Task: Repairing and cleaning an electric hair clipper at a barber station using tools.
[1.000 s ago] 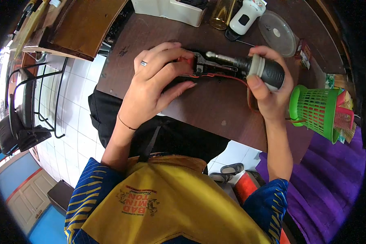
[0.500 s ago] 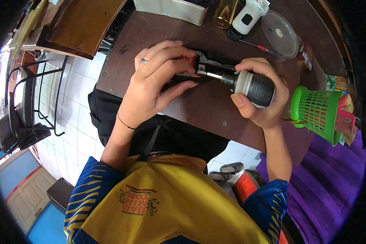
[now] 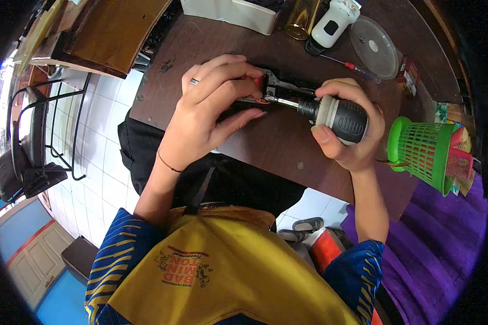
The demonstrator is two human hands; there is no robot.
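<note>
My left hand, with a ring on one finger, is closed round a small black-and-red device lying on the dark brown table. Its casing looks open, showing metal parts and an orange wire; my fingers hide its left end. A stubby screwdriver with a thick black-and-grey handle is gripped in my right hand, thumb on the near side and fingers over the far side. Its metal shaft points left, and the tip meets the device's right side near my left fingertips.
Behind my hands are a white hair clipper, an amber glass, a thin red screwdriver, a clear round lid and a pale tray. A green basket of combs lies tipped at the right, by purple cloth.
Both hands keep nearly the same place and grip. The screwdriver handle has turned slightly in my right hand, and the whole view has shifted very little.
</note>
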